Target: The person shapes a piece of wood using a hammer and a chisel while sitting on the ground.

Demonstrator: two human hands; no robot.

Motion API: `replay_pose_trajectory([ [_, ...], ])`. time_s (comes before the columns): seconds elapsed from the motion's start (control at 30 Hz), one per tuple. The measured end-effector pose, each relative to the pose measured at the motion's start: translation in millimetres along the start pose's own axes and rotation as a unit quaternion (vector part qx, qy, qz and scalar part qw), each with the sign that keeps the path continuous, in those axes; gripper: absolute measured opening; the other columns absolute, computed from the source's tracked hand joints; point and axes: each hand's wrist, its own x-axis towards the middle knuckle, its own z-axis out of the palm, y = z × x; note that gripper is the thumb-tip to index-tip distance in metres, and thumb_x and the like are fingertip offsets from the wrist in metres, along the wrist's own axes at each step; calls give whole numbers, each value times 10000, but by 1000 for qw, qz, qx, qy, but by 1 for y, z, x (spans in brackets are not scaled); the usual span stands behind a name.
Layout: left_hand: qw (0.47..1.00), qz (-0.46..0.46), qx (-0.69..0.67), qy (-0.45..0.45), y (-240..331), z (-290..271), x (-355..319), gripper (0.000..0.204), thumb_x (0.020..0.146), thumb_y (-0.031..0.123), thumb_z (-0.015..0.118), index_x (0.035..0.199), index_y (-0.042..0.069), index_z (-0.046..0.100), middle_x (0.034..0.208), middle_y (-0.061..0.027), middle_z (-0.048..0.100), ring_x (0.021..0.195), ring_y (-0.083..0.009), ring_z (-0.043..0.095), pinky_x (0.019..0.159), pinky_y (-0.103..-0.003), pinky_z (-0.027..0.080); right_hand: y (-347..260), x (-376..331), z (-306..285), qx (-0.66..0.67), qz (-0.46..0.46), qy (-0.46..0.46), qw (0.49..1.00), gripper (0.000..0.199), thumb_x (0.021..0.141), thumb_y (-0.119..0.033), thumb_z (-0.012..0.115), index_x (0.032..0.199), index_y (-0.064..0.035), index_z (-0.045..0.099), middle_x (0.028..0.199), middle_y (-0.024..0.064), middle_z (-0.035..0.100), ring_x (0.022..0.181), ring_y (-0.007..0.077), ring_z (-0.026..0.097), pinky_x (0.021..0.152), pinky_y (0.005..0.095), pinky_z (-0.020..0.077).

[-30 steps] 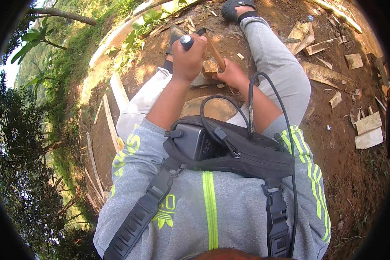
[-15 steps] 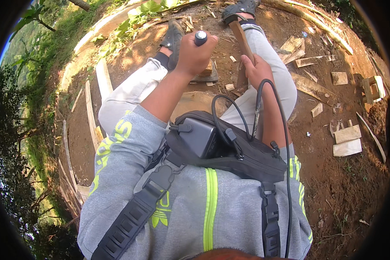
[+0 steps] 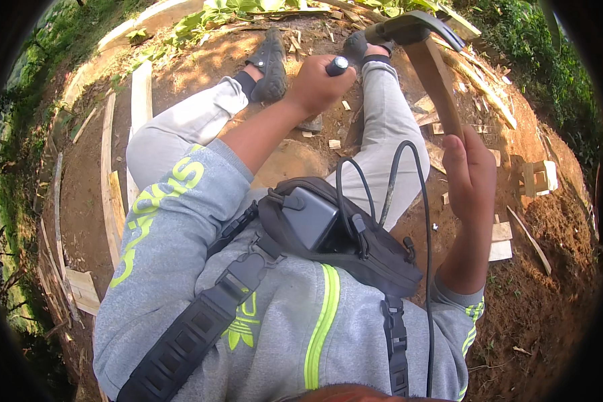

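My left hand (image 3: pixel 320 86) is closed around an upright black-handled tool (image 3: pixel 338 65) with a shiny metal end cap. The lower part of that tool is hidden beneath the fist. A small dark wood piece (image 3: pixel 311 124) shows just below this hand, between my legs. On the right, my right hand (image 3: pixel 472 171) grips the lower wooden handle of a hammer (image 3: pixel 437 84). The hammer is raised, its dark head with a curved, claw-like end at the top. The head is apart from the capped tool.
Wood offcuts (image 3: pixel 501 241) and a small wooden block (image 3: pixel 539 177) lie on brown soil at the right. Long planks (image 3: pixel 110 174) stretch along the left. A black waist pouch (image 3: pixel 375 258) with cables rests across my front. Green plants (image 3: pixel 248 7) grow at the far edge.
My right hand has swung up and to the right with the hammer, and its head now shows. My left hand keeps its grip on the capped tool. The view has shifted slightly.
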Motion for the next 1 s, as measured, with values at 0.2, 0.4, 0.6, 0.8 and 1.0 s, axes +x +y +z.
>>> replay_pose_trajectory([
  [0.2,1000,17,26,-2,3,0,-1,345,950,266,699,700,51,596,596,24,536,580,-80,470,548,-333,397,6,10,12,-222,-36,-47,973,406,1097,-389,557,992,-6,637,665,42,531,619,137,510,590,339,417],
  [0.4,1000,-10,28,4,-1,3,1,318,896,273,707,711,25,637,581,-39,581,549,-131,520,545,-359,443,5,4,31,-73,-38,-8,997,365,1093,-371,565,1073,-11,622,689,151,580,606,289,576,613,393,449],
  [0.6,1000,9,7,4,-2,0,4,330,941,263,697,713,39,616,606,5,566,583,-90,507,550,-330,415,-3,7,27,-64,6,-35,997,360,1078,-365,566,1013,-15,615,782,242,646,754,464,637,680,510,481],
  [0.8,999,-6,37,-2,-5,1,6,333,940,270,703,707,54,603,618,30,562,592,-77,504,558,-329,415,-7,10,26,-83,12,-23,996,352,1082,-371,551,1041,-25,604,767,212,658,724,414,664,666,514,485],
  [1.0,999,-6,44,-7,-7,6,9,328,937,258,704,704,51,602,619,32,561,599,-73,499,561,-328,413,15,11,32,-205,-60,7,977,369,1102,-383,532,1021,-33,611,720,84,593,666,227,577,615,393,439],
])
